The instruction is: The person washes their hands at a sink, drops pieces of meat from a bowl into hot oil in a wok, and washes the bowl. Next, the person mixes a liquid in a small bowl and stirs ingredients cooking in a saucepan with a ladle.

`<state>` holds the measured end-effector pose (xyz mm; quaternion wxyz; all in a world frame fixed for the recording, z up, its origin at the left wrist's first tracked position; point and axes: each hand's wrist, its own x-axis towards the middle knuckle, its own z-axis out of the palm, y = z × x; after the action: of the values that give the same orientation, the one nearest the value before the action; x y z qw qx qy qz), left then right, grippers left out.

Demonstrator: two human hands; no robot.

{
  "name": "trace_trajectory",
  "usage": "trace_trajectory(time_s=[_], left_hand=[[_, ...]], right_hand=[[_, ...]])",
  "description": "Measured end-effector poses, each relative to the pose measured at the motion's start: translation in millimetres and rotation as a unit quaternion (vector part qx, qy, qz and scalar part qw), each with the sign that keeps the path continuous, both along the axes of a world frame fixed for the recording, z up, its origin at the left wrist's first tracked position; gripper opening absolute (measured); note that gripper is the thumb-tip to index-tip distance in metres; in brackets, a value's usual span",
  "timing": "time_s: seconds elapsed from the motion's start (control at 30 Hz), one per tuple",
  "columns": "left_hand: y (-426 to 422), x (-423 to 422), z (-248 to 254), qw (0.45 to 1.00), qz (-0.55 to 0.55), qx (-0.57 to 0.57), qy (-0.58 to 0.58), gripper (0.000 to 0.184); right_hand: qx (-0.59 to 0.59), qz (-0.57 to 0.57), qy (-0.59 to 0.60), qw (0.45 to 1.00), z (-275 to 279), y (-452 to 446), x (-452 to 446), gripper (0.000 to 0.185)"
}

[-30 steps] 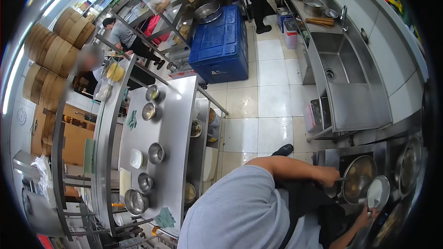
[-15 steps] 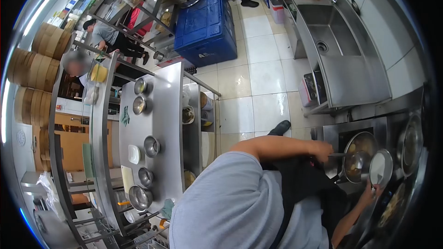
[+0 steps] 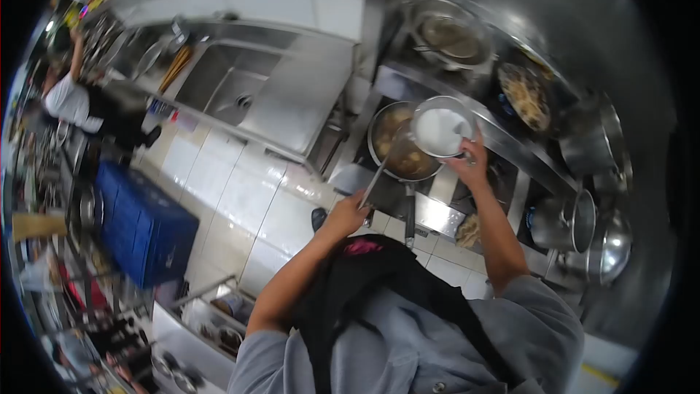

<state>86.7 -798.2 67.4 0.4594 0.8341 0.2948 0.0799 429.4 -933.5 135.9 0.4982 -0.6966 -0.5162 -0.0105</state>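
My left hand point(image 3: 345, 217) is closed round the handle of a metal ladle point(image 3: 374, 184), whose far end reaches into a pan of brown food point(image 3: 414, 164) on the stove. My right hand point(image 3: 469, 161) grips the rim of a metal bowl point(image 3: 442, 126) with white contents, held over the right part of that pan. The pan's black handle point(image 3: 410, 217) points toward me, with neither hand on it. Liquid and rounded pieces show inside the pan; the ladle's far end is blurred.
A sink point(image 3: 230, 82) and steel counter lie left of the stove. A wok of pale food point(image 3: 523, 96), a strainer over a pot point(image 3: 450, 35) and a steel pot point(image 3: 565, 220) surround the burners. A blue chest point(image 3: 142, 222) and a co-worker point(image 3: 95, 111) are at the left.
The view has swung toward the stove, bringing the pan to the middle. The bowl of white contents now overlaps the pan. Both hands keep their holds.
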Motion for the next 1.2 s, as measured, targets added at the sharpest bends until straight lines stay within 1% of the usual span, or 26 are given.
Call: trace_trajectory(time_s=[0.03, 0.07, 0.1, 0.13, 0.2, 0.23, 0.33, 0.37, 0.43, 0.47, 0.5, 0.53, 0.57, 0.63, 0.67, 0.7, 0.73, 0.77, 0.8, 0.83, 0.87, 0.93, 0.97, 1.03, 1.07, 1.2], left_hand=[[9.6, 1.0, 15.2, 1.0, -0.018, 0.004, -0.007, 0.055], [21.6, -7.0, 40.1, 0.995, -0.024, -0.082, 0.059, 0.055], [24.9, -11.8, 53.3, 0.977, -0.024, -0.167, 0.129, 0.055], [28.2, -13.2, 49.3, 0.977, -0.028, -0.166, 0.129, 0.055], [33.7, -13.9, 31.7, 0.994, -0.01, -0.042, 0.096, 0.053], [32.9, -9.6, 24.0, 0.994, -0.015, -0.041, 0.098, 0.053], [20.9, 13.4, 4.1, 1.0, 0.002, 0.011, -0.001, 0.051], [19.9, 15.4, 8.4, 1.0, -0.001, 0.011, -0.003, 0.051], [19.0, 14.0, 32.9, 0.987, -0.026, -0.119, 0.104, 0.05], [22.4, 10.0, 51.5, 0.987, -0.028, -0.119, 0.103, 0.05], [28.1, 4.2, 72.7, 0.969, -0.021, -0.183, 0.162, 0.05], [31.7, 1.4, 82.8, 0.944, -0.015, -0.245, 0.22, 0.051], [32.5, 1.2, 81.1, 0.944, -0.016, -0.245, 0.221, 0.051], [33.9, 0.6, 70.2, 0.97, -0.007, -0.165, 0.177, 0.052], [33.9, 2.1, 35.5, 0.97, -0.006, -0.165, 0.177, 0.052], [32.1, 5.6, -20.1, 0.999, -0.009, 0.0, 0.032, 0.053], [29.5, 9.1, -49.8, 0.979, -0.01, 0.165, -0.115, 0.054], [27.2, 12.4, -45.8, 0.979, -0.008, 0.165, -0.117, 0.054], [24.9, 15.3, -32.6, 0.997, -0.016, 0.06, -0.047, 0.054], [23.0, 15.8, -18.8, 0.998, -0.024, -0.046, 0.024, 0.055], [23.1, 11.9, 3.1, 0.998, -0.023, -0.047, 0.023, 0.055], [28.4, -0.3, 46.7, 0.973, -0.017, -0.201, 0.114, 0.057], [31.6, -3.9, 52.0, 0.973, -0.017, -0.2, 0.114, 0.057], [36.7, -10.9, 56.5, 0.985, -0.026, -0.129, 0.113, 0.057], [38.9, -12.0, 25.2, 0.996, -0.036, -0.048, 0.058, 0.056], [26.2, 16.9, 30.3, 0.994, 0.003, -0.082, 0.076, 0.054]], right_hand=[[0.026, -0.009, -0.016, 0.999, -1.4, 1.8, 2.7, 0.044], [-0.013, -0.031, -0.03, 0.999, -7.1, 0.8, 8.9, 0.045], [-0.011, -0.038, -0.031, 0.999, -6.2, -3.2, 11.9, 0.045], [-0.046, -0.055, -0.053, 0.996, -3.0, -2.8, 10.9, 0.046], [-0.085, -0.066, -0.073, 0.992, -4.4, -3.3, 12.2, 0.051], [-0.085, -0.071, -0.071, 0.991, -6.4, -3.8, 14.5, 0.051], [-0.063, -0.049, -0.125, 0.989, -1.5, -7.8, 15.8, 0.052], [-0.092, -0.052, -0.114, 0.988, 2.1, -8.3, 14.2, 0.052], [-0.12, -0.053, -0.104, 0.986, 4.0, -9.2, 15.7, 0.052], [-0.139, -0.052, -0.098, 0.984, 2.4, -9.8, 17.1, 0.052], [-0.156, -0.052, -0.092, 0.982, 1.5, -10.7, 18.6, 0.052], [-0.157, -0.054, -0.092, 0.982, 4.7, -10.4, 18.1, 0.052], [-0.16, -0.057, -0.112, 0.979, 10.4, -9.2, 14.9, 0.052], [-0.163, -0.059, -0.132, 0.976, 12.2, -9.4, 12.8, 0.053], [-0.181, -0.065, -0.135, 0.972, 10.4, -9.8, 13.6, 0.053], [-0.199, -0.07, -0.139, 0.968, 9.4, -9.5, 14.5, 0.053], [-0.2, -0.068, -0.142, 0.967, 9.3, -9.2, 15.1, 0.053], [-0.198, -0.071, -0.145, 0.967, 9.6, -9.3, 15.8, 0.053], [-0.197, -0.073, -0.148, 0.966, 10.9, -9.2, 15.6, 0.053], [-0.198, -0.071, -0.15, 0.966, 11.9, -9.4, 15.5, 0.053], [-0.205, -0.076, -0.147, 0.965, 14.0, -9.2, 14.4, 0.052], [-0.212, -0.081, -0.144, 0.963, 17.2, -8.1, 13.8, 0.052], [-0.218, -0.081, -0.143, 0.962, 18.2, -8.1, 13.8, 0.052], [-0.226, -0.082, -0.141, 0.96, 20.1, -9.3, 13.6, 0.052], [-0.233, -0.089, -0.142, 0.958, 21.0, -9.0, 13.4, 0.052], [-0.237, -0.09, -0.146, 0.956, 25.5, -7.0, 11.2, 0.055]])
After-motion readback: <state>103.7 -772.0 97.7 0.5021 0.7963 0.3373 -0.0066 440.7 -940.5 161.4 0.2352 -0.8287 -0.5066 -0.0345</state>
